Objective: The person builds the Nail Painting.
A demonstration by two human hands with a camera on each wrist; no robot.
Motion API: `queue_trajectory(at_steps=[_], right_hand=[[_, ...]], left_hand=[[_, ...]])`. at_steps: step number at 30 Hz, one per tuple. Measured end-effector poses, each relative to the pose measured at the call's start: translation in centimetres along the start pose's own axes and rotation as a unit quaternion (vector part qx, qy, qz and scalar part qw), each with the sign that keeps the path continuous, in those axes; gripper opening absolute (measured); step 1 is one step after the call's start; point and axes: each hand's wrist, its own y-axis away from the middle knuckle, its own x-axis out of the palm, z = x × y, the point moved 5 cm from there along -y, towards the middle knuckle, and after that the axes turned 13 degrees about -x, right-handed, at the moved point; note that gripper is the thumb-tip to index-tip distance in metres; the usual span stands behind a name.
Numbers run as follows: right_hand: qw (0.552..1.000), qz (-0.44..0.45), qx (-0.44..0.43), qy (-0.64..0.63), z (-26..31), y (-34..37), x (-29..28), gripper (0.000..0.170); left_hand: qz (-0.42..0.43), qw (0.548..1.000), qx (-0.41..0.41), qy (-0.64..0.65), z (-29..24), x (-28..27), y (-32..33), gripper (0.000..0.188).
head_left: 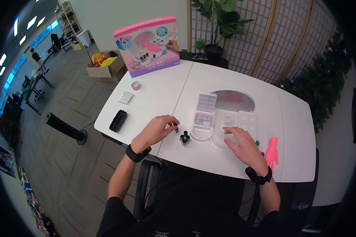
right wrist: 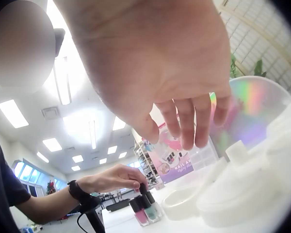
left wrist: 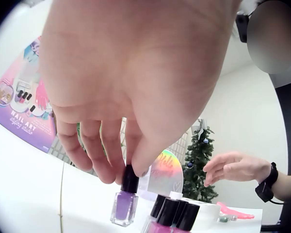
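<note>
Between thumb and fingertips, my left hand pinches the black cap of a small nail polish bottle filled with purple. Beside it, several more nail polish bottles with black caps stand upright in a tight cluster; pink and green ones show in the right wrist view. My right hand is held over the white round base of the nail art set, its fingers loosely bent and nothing in them. To the left of that base lies a white compartment case, lid raised, with small pastel pieces inside.
A shiny half-round panel stands behind the base. Right of it are a clear tray and a pink plastic hand. The nail art box, a small jar, a white pad and a black case are at the left.
</note>
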Motion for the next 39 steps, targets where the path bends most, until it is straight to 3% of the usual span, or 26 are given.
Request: queue_trajectory(at_steps=[8, 21, 29, 34, 39], right_hand=[[0.992, 0.024, 0.056, -0.106, 0.4, 3.3, 1.5, 0.040], [0.981, 0.036, 0.089, -0.169, 0.9, 5.3, 3.7, 0.042], [0.984, 0.051, 0.070, -0.155, 1.8, 4.0, 4.9, 0.032], [0.995, 0.052, -0.009, -0.090, 3.7, 1.8, 7.1, 0.025], [0.992, -0.011, -0.119, 0.040, 4.9, -1.0, 9.7, 0.023]], left_hand=[[-0.003, 0.996, 0.091, 0.007, -5.1, 2.4, -2.3, 0.020], [0.013, 0.992, 0.102, -0.076, -6.1, 4.9, -2.8, 0.023], [0.007, 1.000, 0.008, 0.017, -2.9, 2.4, 1.2, 0.025], [-0.007, 0.998, -0.010, 0.065, -1.6, 3.3, 3.6, 0.022], [-0.022, 0.996, -0.005, 0.081, -0.8, 4.2, 3.5, 0.018]])
